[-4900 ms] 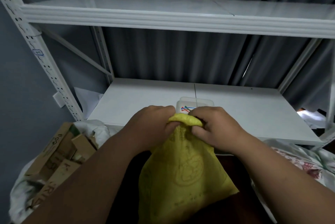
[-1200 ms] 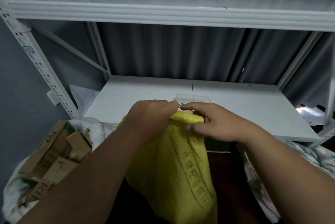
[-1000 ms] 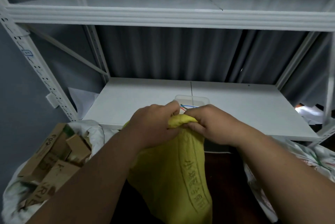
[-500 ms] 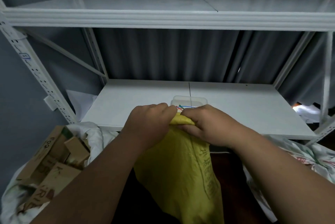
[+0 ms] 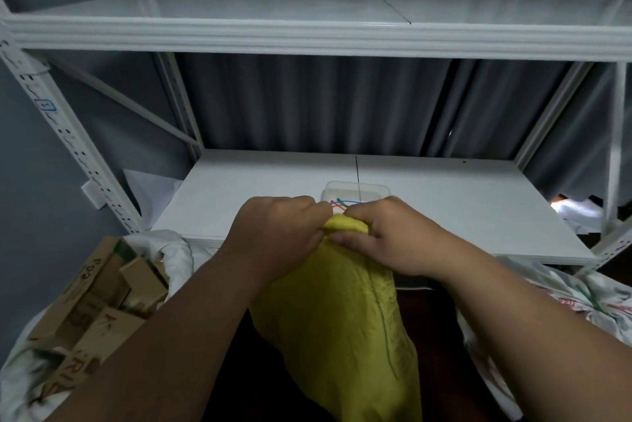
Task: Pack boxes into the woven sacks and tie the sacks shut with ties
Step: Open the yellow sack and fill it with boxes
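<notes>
Hanging in front of shelf (image 5: 444, 216), yellow sack (image 5: 342, 319) – neck bunched between both hands. Left hand (image 5: 277, 237) and right hand (image 5: 393, 240) touching, fingers curled tight on neck. Behind them, clear tub (image 5: 355, 187) of coloured ties (image 5: 342, 204) on shelf. Cardboard boxes (image 5: 92, 312) in white sack (image 5: 178, 250) at left.

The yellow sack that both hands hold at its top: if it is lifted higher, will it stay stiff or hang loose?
The yellow sack will probably hang loose: its cloth shows folds and wrinkles below the bunched neck. The left hand and right hand squeeze that neck small, so the material seems soft. How heavy it is cannot be judged; its contents are hidden.
</notes>
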